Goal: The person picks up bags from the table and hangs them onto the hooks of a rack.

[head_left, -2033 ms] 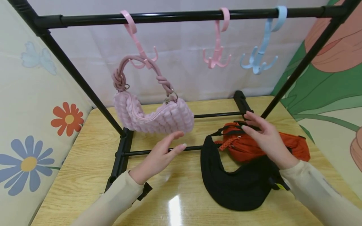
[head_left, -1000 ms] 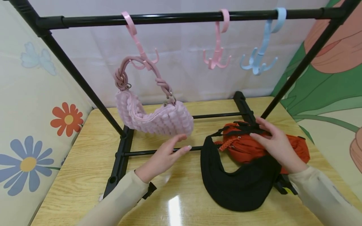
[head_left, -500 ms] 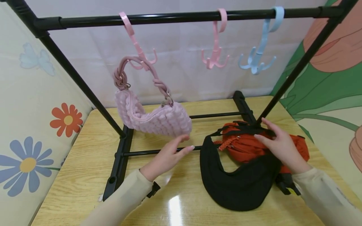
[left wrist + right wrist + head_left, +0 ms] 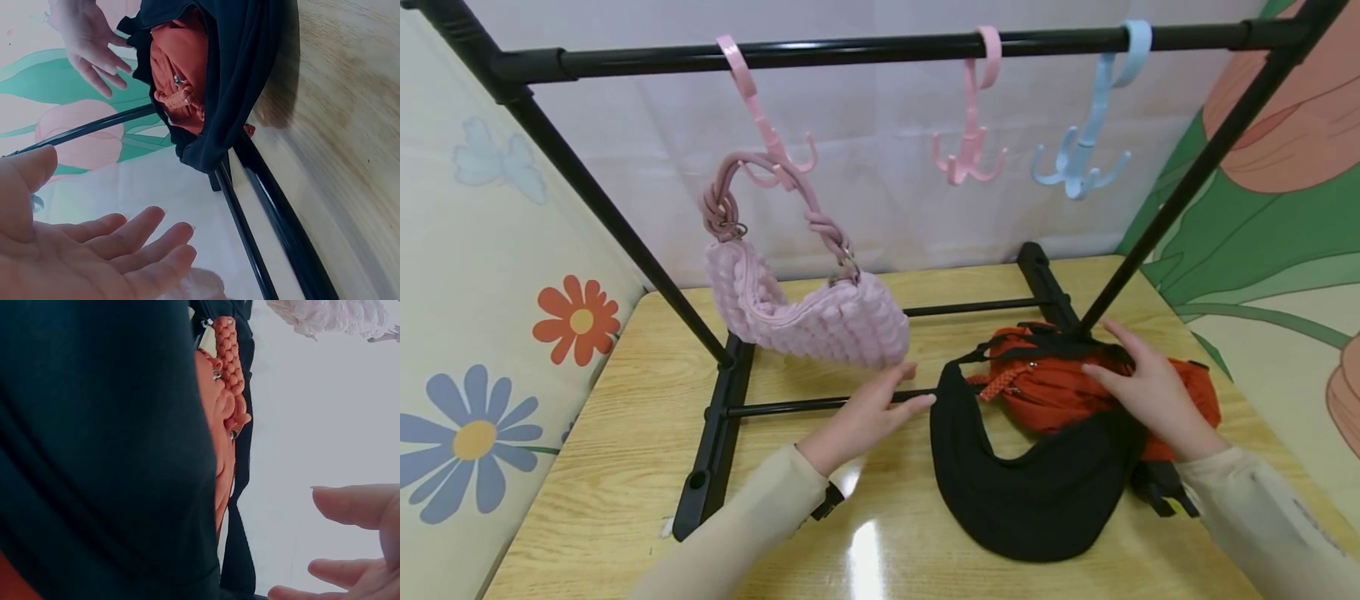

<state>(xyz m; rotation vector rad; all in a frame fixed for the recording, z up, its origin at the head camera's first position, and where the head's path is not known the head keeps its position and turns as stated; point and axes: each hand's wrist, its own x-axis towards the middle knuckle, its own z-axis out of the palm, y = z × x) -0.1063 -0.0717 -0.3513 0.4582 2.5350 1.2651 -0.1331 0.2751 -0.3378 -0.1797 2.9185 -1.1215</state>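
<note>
My left hand (image 4: 867, 415) hovers just below and in front of a puffy lilac handbag (image 4: 812, 321), fingers extended and holding nothing. The bag hangs by its knotted handle from a pink hook hanger (image 4: 769, 125). Over an orange zipped bag (image 4: 1037, 387) is my right hand (image 4: 1157, 396), thumb and fingers spread apart; the right wrist view shows nothing between them. In front of the orange bag lies a wide black crescent of fabric (image 4: 1030, 500), a bag or broad strap. Orange cloth and a braided zip pull (image 4: 230, 356) show beside it in the right wrist view.
A black rack's top bar (image 4: 865, 52) crosses overhead, with another pink hook hanger (image 4: 970, 150) and a light blue one (image 4: 1078, 158). Its lower bars (image 4: 797, 406) run above the wooden table (image 4: 602, 467). A sloping post (image 4: 1210, 167) stands behind the right hand.
The left hand has moved right and slightly down in front of the lilac bag. The right hand has shifted right and down across the orange bag. The lilac bag has swung slightly.
</note>
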